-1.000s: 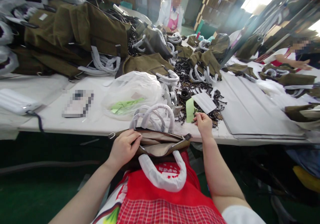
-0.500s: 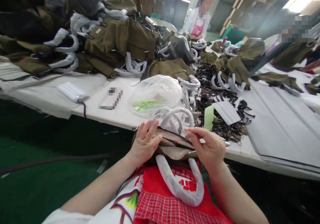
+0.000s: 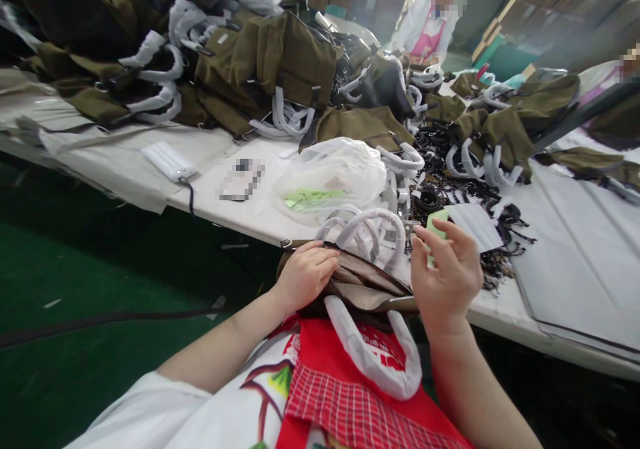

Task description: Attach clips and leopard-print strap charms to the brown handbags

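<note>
Head view shows our left hand [image 3: 307, 275] curled over the left end of the brown bag [image 3: 365, 279], gripping its rim; half a second ago those fingers were spread. Our right hand [image 3: 447, 275], which was out by the green tag [image 3: 437, 217] a second ago and then came in low over the bag's right end, is now lifted above that end. Its thumb and forefinger lie close together, though we cannot tell whether they pinch anything. The bag sits against our red apron [image 3: 345, 395] at the edge of the table [image 3: 250, 215], its mouth gaping, one wrapped front handle [image 3: 403, 385] hanging toward us and the back handle [image 3: 373, 215] standing up. We judge that our left hand now steadies the bag, leaving our right free for fine work at the opening.
</note>
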A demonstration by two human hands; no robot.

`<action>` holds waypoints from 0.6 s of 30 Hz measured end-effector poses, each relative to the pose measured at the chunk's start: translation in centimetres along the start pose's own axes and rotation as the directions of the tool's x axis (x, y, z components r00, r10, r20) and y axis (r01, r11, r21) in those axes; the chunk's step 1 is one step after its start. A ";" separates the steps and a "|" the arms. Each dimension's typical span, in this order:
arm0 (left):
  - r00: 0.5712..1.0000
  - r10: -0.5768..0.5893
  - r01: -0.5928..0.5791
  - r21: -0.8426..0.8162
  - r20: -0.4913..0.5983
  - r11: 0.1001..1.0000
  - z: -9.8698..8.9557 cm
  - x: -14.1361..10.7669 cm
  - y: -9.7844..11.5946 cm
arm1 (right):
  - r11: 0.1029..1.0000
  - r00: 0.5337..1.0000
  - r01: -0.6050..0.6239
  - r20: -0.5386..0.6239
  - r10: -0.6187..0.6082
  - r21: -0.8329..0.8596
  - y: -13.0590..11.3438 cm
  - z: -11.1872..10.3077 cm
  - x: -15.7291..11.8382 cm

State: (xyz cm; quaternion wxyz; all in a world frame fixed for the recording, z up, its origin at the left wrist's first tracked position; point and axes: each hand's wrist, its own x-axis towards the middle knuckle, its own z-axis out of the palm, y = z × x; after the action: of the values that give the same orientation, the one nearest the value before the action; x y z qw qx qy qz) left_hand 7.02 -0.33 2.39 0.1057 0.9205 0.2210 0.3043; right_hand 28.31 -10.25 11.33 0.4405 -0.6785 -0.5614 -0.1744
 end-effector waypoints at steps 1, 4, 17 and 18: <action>1.000 0.001 -0.001 0.007 0.000 1.000 0.0 0.1 0.0 | 0.990 0.991 0.132 0.000 -0.132 -0.040 -0.9 0.0 0.2; 1.000 -0.001 0.001 0.039 0.009 0.999 -0.1 0.3 0.2 | 0.897 0.844 0.429 0.309 -0.439 0.102 -3.5 1.1 0.4; 0.922 -0.376 0.373 -0.047 -0.092 0.927 0.0 -0.5 0.7 | 0.979 0.670 0.200 0.735 -0.108 -0.039 -2.6 4.6 -1.0; 0.905 -0.419 0.412 -0.104 -0.065 0.905 0.0 -0.5 0.6 | 0.990 0.681 0.139 0.727 -0.091 -0.006 -2.6 4.5 -1.2</action>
State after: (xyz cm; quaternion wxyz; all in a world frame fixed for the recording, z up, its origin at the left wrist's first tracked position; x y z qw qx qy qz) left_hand 6.86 -1.07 2.33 0.1987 0.8328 0.4030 0.3234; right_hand 24.44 -7.48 8.99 0.1506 -0.6685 -0.7255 0.0632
